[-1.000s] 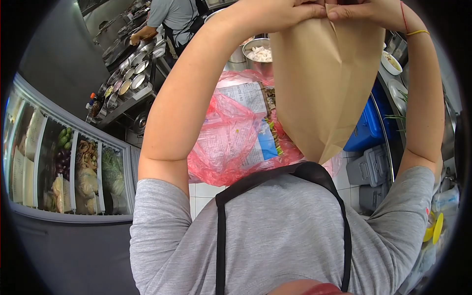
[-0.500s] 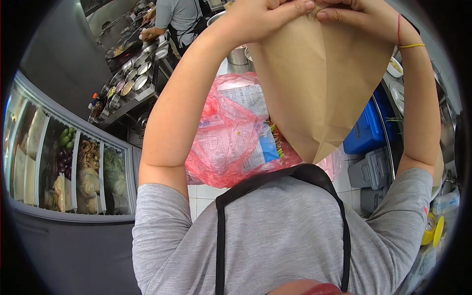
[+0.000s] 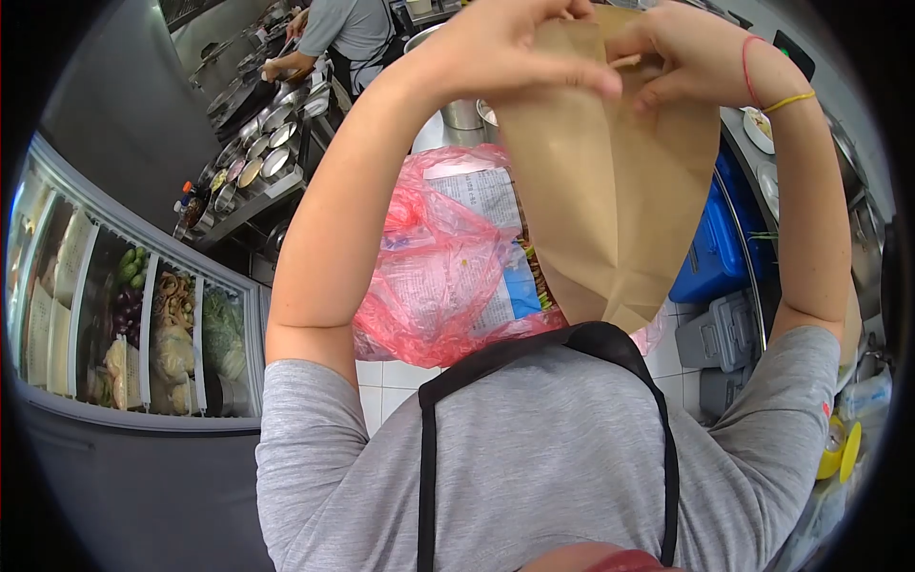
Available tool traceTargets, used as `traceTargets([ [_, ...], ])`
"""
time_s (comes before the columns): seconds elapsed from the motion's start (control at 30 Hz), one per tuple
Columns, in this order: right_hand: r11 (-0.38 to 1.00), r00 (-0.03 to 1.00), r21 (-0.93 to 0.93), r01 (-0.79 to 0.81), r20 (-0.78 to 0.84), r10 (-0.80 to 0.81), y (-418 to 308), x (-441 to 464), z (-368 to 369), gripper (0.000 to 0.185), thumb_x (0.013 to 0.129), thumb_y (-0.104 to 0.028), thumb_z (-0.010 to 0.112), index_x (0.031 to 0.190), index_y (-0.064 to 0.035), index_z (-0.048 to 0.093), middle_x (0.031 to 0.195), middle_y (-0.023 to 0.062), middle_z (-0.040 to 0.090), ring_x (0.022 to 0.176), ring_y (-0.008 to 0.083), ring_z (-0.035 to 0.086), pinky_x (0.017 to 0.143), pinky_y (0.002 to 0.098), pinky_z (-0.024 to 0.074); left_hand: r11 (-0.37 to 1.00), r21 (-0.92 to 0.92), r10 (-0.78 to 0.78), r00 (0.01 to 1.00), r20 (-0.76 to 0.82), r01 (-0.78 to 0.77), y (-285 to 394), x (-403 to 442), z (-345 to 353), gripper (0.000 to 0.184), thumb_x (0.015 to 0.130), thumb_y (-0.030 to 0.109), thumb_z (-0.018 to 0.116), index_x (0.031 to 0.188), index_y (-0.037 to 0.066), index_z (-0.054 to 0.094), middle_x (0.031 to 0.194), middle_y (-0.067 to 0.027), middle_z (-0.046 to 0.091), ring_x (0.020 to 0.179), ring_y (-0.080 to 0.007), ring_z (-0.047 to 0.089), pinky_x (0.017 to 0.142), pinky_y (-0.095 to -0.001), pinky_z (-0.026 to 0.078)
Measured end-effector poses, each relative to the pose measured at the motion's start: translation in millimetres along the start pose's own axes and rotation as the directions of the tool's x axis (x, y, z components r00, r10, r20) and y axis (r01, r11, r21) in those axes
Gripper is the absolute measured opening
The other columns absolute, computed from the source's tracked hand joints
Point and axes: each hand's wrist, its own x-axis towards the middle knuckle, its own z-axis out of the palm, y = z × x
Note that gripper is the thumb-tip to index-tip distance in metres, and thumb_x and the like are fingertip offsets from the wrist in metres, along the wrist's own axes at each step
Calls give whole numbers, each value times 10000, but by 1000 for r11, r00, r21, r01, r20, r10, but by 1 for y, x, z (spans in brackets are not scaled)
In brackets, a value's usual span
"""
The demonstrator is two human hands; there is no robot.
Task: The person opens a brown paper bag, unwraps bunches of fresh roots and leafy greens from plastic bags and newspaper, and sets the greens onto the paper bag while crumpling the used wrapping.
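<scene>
Two hands at one brown kraft paper bag [image 3: 610, 200], its mouth up in front of the chest, lower part overlapping the pink plastic [image 3: 434, 296] in view: left hand [image 3: 519, 62] has its thumb extended across the front, right hand [image 3: 701, 57] has thumb and fingers bent and parted at the opening; can't tell if either pinches paper, blur and overlap. Looks light, semi-stiff, not slippery, but likely to crease or tear; best hold is both sides of the rim, near the side folds.
</scene>
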Motion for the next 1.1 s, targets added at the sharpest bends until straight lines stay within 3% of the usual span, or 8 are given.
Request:
traceTargets([
  [0.1,978,999,205,37,21,-42,0,-2,0,221,765,-221,647,795,-27,544,731,149,600,664,303,575,619,354,446,909,403,32,981,192,-109,-6,-9,3,370,798,314,664,1017,30,574,807,-111,603,721,-210,594,671,-340,462],
  [0.43,973,998,228,-25,67,10,8,-16,-4,202,771,-189,643,734,-27,528,688,139,570,657,290,563,615,344,432,970,197,-215,890,402,145,-15,-15,-12,153,822,134,606,880,-5,579,700,-69,547,659,-153,497,660,-276,423],
  [0.53,953,973,-295,-65,-231,-5,13,-11,21,214,756,-206,679,726,-47,540,711,88,597,662,242,562,615,337,429,950,310,-172,899,403,42,-3,-13,-14,125,759,38,581,873,-13,580,709,-76,550,655,-146,496,662,-269,425],
  [0.63,810,376,-568,-145,-789,-486,-21,2,36,190,758,-185,704,739,-61,560,698,14,582,651,142,534,588,281,416,936,302,54,921,385,-181,5,-10,-11,173,702,-1,561,872,-21,580,705,-91,551,626,-163,485,634,-267,428],
  [0.73,856,884,-517,-18,-408,-228,-34,-9,45,412,636,-180,737,1022,-112,610,1042,38,595,1141,205,473,861,403,422,916,367,32,940,340,-164,10,-11,-16,195,696,11,574,888,-16,587,712,-109,558,619,-195,505,618,-279,437],
  [0.9,978,998,-204,49,-32,-57,-25,15,73,223,629,-183,731,831,-114,664,913,26,624,1151,142,456,895,354,417,936,350,-138,935,327,16,4,-20,-23,189,717,62,610,898,8,619,740,-114,598,736,-239,581,730,-327,446],
  [0.97,983,999,-181,40,-8,-42,-30,20,65,214,631,-179,728,824,-113,663,904,24,624,1116,150,478,872,363,424,559,779,387,920,60,-286,-1,-19,-12,235,735,260,669,859,60,661,719,-107,613,887,-233,580,897,-410,359],
  [1.1,998,1000,-54,-22,18,23,-25,25,60,213,639,-176,724,829,-105,658,837,22,612,1022,177,522,794,375,428,568,765,114,950,292,-304,34,-20,5,650,671,426,732,1125,20,507,1096,-106,544,1196,-252,415,1010,-688,105],
])
